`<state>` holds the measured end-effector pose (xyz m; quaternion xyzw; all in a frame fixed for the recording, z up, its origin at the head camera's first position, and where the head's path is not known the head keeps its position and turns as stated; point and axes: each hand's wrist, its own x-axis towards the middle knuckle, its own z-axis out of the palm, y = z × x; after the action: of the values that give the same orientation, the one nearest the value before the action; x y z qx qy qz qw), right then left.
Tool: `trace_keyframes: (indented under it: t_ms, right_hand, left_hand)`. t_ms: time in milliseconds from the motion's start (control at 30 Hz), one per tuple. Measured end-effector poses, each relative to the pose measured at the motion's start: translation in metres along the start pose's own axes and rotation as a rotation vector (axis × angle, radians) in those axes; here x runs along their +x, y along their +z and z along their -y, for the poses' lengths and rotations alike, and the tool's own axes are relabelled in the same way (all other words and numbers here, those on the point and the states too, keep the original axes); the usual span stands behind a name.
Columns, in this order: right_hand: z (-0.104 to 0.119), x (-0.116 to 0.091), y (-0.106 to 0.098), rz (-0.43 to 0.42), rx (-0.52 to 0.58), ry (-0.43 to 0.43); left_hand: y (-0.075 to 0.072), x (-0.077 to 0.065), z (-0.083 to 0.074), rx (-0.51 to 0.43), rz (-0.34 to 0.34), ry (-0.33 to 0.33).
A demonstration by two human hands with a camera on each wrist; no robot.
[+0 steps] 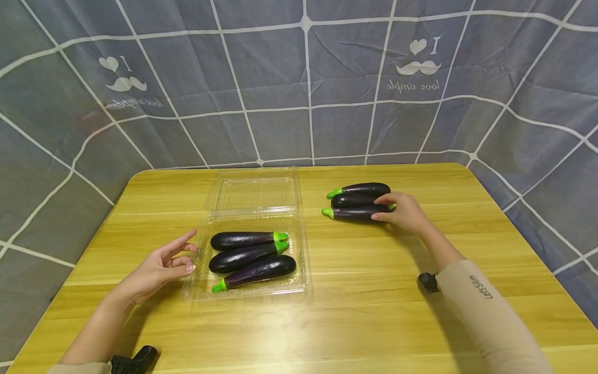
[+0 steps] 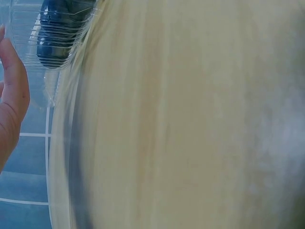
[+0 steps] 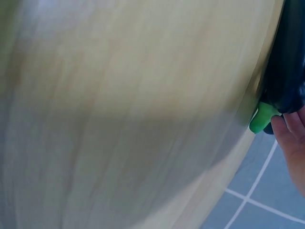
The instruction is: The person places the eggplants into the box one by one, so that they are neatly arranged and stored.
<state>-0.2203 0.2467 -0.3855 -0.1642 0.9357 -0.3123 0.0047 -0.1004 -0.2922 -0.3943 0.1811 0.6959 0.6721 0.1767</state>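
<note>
In the head view my right hand holds the right end of the front eggplant, thumb on the near side and fingers behind. Against it lie a middle eggplant, its green stem by my hand, and a back eggplant. In the right wrist view, fingers touch a dark eggplant near a green stem. My left hand, index finger extended, stays beside the left rim of a clear plastic container, holding nothing. Three eggplants lie inside the container.
The container's hinged lid lies open toward the back of the wooden table. A grey curtain with white lines hangs behind and on both sides. Black wrist devices sit by both sleeves.
</note>
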Motion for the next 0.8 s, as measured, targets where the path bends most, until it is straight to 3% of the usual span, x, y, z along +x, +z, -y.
trace_keyframes:
  t_ms: [800]
  right_hand:
    - [-0.0027,-0.0041,-0.0020,0.067,-0.036,-0.046]
  left_hand:
    - [0.0002,0.0007,-0.0018,-0.065,0.026,0.036]
